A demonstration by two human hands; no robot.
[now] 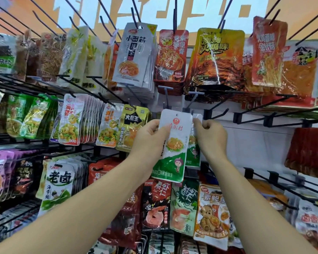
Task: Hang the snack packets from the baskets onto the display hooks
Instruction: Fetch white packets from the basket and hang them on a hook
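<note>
Mid-hang — my left hand point(149, 138) grips the white-green packet point(173, 143), my right hand point(209, 132) pinches a second packet point(192, 155) behind it; next, its hole must find the hook point(167, 97) at twelve o'clock.

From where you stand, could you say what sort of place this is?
Probably a shop's snack aisle: display hooks carry rows of snack packets, and the left hand holds a white packet.

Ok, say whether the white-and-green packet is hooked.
Not hooked: white-and-green plastic snack packet, gripped by the left hand, shows its hole empty below the grey hook.
</note>
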